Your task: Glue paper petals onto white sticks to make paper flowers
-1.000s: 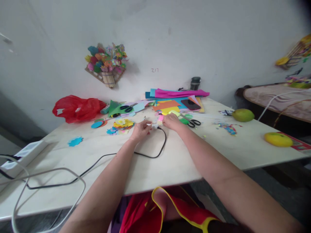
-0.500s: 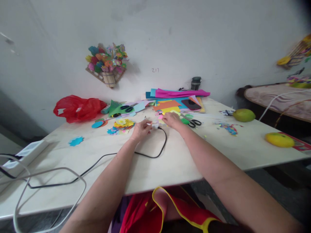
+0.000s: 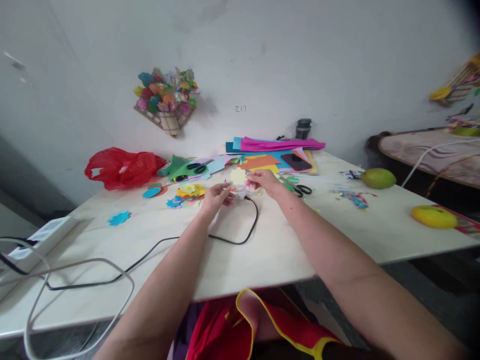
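My right hand (image 3: 264, 182) pinches the edge of a pale yellow scalloped paper piece (image 3: 238, 176) at the middle of the table. Just left of it, my left hand (image 3: 218, 196) has its fingers bent together near small paper bits and a white object at the end of a black cable (image 3: 252, 230); what it holds is too small to make out. Stacked yellow and blue paper flowers (image 3: 190, 191) lie left of my left hand. Black-handled scissors (image 3: 302, 190) rest right of my right hand, beside green paper.
A red plastic bag (image 3: 123, 167), a second pair of scissors (image 3: 198, 166) and coloured sheets (image 3: 281, 145) with a phone (image 3: 296, 161) lie farther back. Two mangoes (image 3: 378, 178) are at the right. A white power strip (image 3: 48, 237) and loose cables are at the left.
The pale yellow scalloped paper now shows upright between my hands. My right hand has shifted slightly left and its fingers have drawn together. My left hand has risen slightly.
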`<state>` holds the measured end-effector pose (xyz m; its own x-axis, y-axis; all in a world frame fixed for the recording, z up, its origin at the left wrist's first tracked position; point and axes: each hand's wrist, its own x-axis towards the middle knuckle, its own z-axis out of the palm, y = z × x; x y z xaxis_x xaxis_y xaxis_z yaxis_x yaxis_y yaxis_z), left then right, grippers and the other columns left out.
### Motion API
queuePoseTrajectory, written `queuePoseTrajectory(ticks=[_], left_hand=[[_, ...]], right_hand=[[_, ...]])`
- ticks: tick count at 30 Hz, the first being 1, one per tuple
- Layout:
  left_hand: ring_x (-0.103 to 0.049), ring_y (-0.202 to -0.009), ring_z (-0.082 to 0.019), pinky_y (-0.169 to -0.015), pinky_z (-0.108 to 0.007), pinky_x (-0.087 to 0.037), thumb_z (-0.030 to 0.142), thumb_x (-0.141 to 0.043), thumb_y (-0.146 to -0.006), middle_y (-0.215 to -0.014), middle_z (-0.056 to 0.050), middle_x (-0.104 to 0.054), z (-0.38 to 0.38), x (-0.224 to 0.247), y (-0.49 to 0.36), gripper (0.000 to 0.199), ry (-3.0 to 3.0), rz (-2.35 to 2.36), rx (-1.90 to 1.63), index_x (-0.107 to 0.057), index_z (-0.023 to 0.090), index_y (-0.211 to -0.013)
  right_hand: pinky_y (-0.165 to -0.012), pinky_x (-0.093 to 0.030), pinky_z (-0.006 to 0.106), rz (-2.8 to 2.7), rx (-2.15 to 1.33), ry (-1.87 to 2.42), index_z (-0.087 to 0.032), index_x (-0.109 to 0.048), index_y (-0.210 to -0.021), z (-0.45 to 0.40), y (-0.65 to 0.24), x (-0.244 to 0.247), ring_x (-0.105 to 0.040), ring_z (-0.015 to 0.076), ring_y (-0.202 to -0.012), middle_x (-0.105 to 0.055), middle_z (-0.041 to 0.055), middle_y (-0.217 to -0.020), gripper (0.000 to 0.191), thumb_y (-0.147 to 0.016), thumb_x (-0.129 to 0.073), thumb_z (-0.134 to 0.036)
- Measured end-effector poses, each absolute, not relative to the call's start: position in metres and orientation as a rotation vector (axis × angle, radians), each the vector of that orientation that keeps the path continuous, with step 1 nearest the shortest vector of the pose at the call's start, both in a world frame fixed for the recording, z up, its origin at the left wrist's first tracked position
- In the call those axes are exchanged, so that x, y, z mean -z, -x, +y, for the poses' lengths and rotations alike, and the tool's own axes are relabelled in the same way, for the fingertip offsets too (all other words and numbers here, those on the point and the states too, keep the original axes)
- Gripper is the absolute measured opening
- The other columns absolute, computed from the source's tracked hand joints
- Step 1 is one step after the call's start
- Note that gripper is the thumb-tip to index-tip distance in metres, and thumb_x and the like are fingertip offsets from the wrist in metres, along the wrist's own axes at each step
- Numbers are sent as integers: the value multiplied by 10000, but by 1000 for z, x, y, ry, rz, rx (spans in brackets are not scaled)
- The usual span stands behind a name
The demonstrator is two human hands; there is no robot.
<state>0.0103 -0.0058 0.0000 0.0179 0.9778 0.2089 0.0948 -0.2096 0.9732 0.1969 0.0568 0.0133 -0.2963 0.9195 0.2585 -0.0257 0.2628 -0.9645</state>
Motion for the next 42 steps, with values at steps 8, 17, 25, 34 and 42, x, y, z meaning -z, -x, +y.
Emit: queuePoseTrajectory(ticks=[8, 17, 25, 34, 42], left_hand=[[-591, -448, -118, -439, -214, -450, 416, -633, -666, -656, -41, -667, -5, -1, -3, 542, -1348, 1024, -1348, -477, 114, -1089], [-643, -634, -150, -635, -281, -514, 313, -681, -591, -686, -32, -654, -1, 3, -4, 378, -1294, 929, -1444, -577, 114, -895], [-610, -628, -114, -711, -311, -514, 234, -706, -525, -674, 5, -637, 1, 4, -7, 452, -1283, 921, -1520, -617, 121, -953], [-560, -434, -112, -437, -221, -436, 392, -705, -590, -607, -44, -652, -1, 2, -6, 313, -1333, 1007, -1398, -613, 123, -721], [-528, -497, -81, -461, -185, -424, 357, -733, -555, -549, 10, -576, 4, 4, -4, 278, -1321, 1064, -1486, -603, 128, -645]], right_hand=[[-402, -357, 170, -1680, -1292, 774, -96, -629, -740, 51, -190, -15, -435, 39, -401, -614, 13, -551, 235, -619, -683, -290], [-523, -475, 226, -1676, -1375, 711, -121, -632, -797, 45, -187, -17, -594, 107, -534, -638, 13, -629, 198, -611, -653, -185], [-568, -468, 222, -1683, -1283, 698, -135, -652, -754, 47, -186, -16, -584, 95, -561, -630, -2, -642, 163, -598, -637, -178], [-407, -368, 179, -1777, -1160, 704, -108, -607, -652, 46, -183, -15, -429, 47, -423, -575, -6, -562, 221, -633, -653, -323], [-380, -313, 175, -1787, -1210, 768, -113, -537, -562, 39, -182, -19, -377, 37, -388, -544, -10, -509, 293, -655, -639, -371]])
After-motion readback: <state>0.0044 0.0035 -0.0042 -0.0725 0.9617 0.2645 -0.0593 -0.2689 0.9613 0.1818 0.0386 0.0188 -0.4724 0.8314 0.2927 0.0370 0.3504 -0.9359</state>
